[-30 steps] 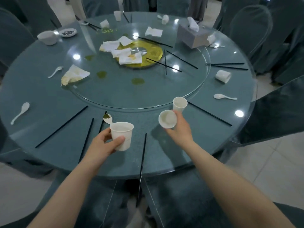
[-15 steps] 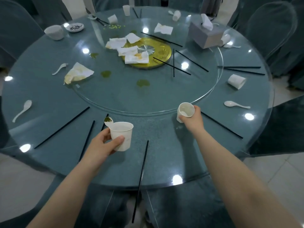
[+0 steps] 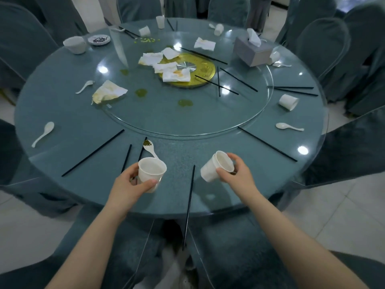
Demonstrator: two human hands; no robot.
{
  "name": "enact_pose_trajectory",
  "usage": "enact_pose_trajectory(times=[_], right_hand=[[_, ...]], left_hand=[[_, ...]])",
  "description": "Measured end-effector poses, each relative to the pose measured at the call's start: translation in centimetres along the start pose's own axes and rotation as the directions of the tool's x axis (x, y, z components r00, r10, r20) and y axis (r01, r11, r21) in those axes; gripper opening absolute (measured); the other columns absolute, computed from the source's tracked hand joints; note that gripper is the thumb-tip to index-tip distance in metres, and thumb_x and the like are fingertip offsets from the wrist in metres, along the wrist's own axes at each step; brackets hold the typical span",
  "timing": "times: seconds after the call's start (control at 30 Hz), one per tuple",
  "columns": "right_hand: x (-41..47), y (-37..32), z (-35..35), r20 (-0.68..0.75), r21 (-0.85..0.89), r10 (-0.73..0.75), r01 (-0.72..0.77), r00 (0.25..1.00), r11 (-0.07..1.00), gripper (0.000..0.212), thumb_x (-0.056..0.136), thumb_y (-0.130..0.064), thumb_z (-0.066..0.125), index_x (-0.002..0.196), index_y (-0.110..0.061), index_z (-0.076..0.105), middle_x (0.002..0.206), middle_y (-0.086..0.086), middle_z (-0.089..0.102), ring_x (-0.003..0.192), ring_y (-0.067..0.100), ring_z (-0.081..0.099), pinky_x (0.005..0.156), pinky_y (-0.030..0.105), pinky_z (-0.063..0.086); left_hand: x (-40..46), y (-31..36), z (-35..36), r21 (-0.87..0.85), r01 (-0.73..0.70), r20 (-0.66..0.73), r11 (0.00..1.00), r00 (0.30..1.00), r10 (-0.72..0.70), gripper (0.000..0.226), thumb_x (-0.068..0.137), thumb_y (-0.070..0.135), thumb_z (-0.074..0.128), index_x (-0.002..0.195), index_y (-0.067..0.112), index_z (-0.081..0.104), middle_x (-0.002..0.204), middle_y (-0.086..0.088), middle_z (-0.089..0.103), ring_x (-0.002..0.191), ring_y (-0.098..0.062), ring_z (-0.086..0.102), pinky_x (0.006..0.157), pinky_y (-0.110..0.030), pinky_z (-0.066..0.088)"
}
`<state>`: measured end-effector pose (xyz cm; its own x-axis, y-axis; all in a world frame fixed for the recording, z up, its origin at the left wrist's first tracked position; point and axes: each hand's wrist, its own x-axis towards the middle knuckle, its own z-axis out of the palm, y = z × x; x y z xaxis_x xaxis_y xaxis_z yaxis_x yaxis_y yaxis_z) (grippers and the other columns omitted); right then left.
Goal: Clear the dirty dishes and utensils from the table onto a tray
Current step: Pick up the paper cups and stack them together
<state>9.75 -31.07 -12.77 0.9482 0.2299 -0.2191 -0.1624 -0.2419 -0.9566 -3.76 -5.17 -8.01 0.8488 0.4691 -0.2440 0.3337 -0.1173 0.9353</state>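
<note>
Right hand (image 3: 237, 174) now drawn back from the lazy Susan's edge, grasping two nested cups (image 3: 216, 166) tilted over the table (image 3: 83, 126), left hand (image 3: 131, 181) still gripping its cup (image 3: 151, 172) upright nearby; both cups ready for a tray, none in view.

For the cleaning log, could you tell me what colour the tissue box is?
Grey, with a white tissue sticking out; the tissue box shows in the head view.

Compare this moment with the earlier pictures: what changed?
The right hand stacked its two paper cups into one and drew them back toward the near table edge, tilted. The left hand holds its cup as before; the spoons and chopsticks lie unmoved.
</note>
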Motion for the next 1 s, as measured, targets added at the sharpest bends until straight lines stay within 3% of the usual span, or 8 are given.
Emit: enact_pose_trajectory(times=[0.07, 0.17, 0.37, 0.43, 0.57, 0.7, 0.83, 1.0], right_hand=[[-3.5, -0.7, 0.5, 0.018, 0.016, -0.017, 0.016, 1.0, 1.0, 0.044, 0.079, -0.015, 0.072, 0.12, -0.026, 0.058, 0.111, -0.007, 0.064, 0.103, 0.017, 0.063, 0.087, 0.045, 0.055], [-8.5, -2.2, 1.7, 0.016, 0.065, -0.056, 0.054, 0.998, 0.996, 0.04, 0.081, -0.011, 0.07, 0.115, -0.029, 0.062, 0.11, -0.009, 0.064, 0.104, 0.018, 0.062, 0.079, 0.037, 0.059], [-18.2, -4.1, 5.4, -0.071, 0.179, -0.058, 0.07, 0.996, 0.981, 0.055, 0.085, -0.004, 0.067, 0.129, -0.03, 0.048, 0.118, -0.003, 0.058, 0.101, 0.014, 0.063, 0.082, 0.039, 0.058], [-21.0, -4.0, 6.7, -0.073, 0.169, -0.071, 0.082, 0.995, 0.982, 0.052, 0.084, -0.004, 0.067, 0.129, -0.025, 0.051, 0.121, -0.001, 0.059, 0.11, 0.021, 0.059, 0.085, 0.043, 0.057], [-25.3, -3.5, 7.3, -0.058, 0.168, -0.083, 0.092, 0.995, 0.982, 0.051, 0.083, -0.003, 0.068, 0.129, -0.02, 0.054, 0.122, 0.001, 0.061, 0.113, 0.021, 0.06, 0.091, 0.048, 0.054], [-28.0, -2.9, 6.2, 0.0, 0.11, -0.083, 0.082, 0.997, 0.991, 0.05, 0.082, -0.005, 0.071, 0.127, -0.022, 0.055, 0.121, -0.003, 0.064, 0.111, 0.013, 0.062, 0.094, 0.034, 0.052], [-29.0, -2.8, 4.0, 0.097, 0.002, -0.081, 0.082, 0.992, 0.997, 0.062, 0.077, -0.002, 0.075, 0.129, -0.024, 0.051, 0.12, -0.014, 0.062, 0.106, 0.002, 0.062, 0.084, 0.02, 0.052], [-29.8, -2.9, -2.3, 0.118, -0.123, -0.055, 0.069, 0.992, 0.99, 0.07, 0.069, -0.006, 0.082, 0.125, -0.034, 0.051, 0.12, -0.022, 0.058, 0.103, -0.007, 0.06, 0.082, 0.017, 0.053]], left_hand=[[-1.9, -0.8, -0.7, 0.029, -0.017, 0.032, 0.999, 0.999, 0.016, 0.05, 0.074, 0.01, 0.08, 0.109, 0.038, 0.059, 0.102, 0.019, 0.063, 0.086, 0.003, 0.062, 0.064, -0.007, 0.043], [-4.8, -2.0, -2.1, 0.099, -0.09, 0.105, 0.991, 0.991, 0.08, 0.058, 0.071, 0.012, 0.082, 0.119, 0.035, 0.057, 0.109, 0.015, 0.063, 0.097, -0.001, 0.06, 0.073, -0.01, 0.042], [-10.8, -4.6, -3.9, 0.124, -0.189, 0.183, 0.974, 0.969, 0.165, 0.063, 0.067, 0.016, 0.084, 0.12, 0.034, 0.056, 0.116, 0.013, 0.062, 0.106, -0.004, 0.057, 0.088, -0.024, 0.045], [-12.9, -5.5, -3.9, 0.128, -0.214, 0.181, 0.969, 0.965, 0.189, 0.061, 0.065, 0.017, 0.085, 0.116, 0.034, 0.057, 0.113, 0.014, 0.062, 0.104, -0.004, 0.057, 0.087, -0.027, 0.046], [-16.5, -5.7, -3.1, 0.145, -0.333, 0.251, 0.932, 0.923, 0.291, 0.059, 0.059, 0.02, 0.084, 0.103, 0.049, 0.057, 0.105, 0.023, 0.061, 0.097, 0.009, 0.055, 0.076, -0.009, 0.041], [-18.3, -4.8, -2.1, 0.139, -0.413, 0.306, 0.9, 0.882, 0.358, 0.059, 0.058, 0.021, 0.085, 0.102, 0.049, 0.058, 0.105, 0.023, 0.061, 0.098, 0.008, 0.055, 0.077, -0.011, 0.04], [-19.3, -3.3, 0.0, 0.182, -0.482, 0.358, 0.857, 0.844, 0.398, 0.059, 0.057, 0.022, 0.085, 0.101, 0.05, 0.056, 0.104, 0.024, 0.061, 0.098, 0.008, 0.054, 0.08, -0.016, 0.042], [-20.8, -1.2, 4.9, 0.236, -0.548, 0.429, 0.803, 0.8, 0.42, 0.06, 0.056, 0.031, 0.085, 0.104, 0.053, 0.058, 0.103, 0.032, 0.059, 0.098, 0.012, 0.053, 0.08, -0.016, 0.04]])
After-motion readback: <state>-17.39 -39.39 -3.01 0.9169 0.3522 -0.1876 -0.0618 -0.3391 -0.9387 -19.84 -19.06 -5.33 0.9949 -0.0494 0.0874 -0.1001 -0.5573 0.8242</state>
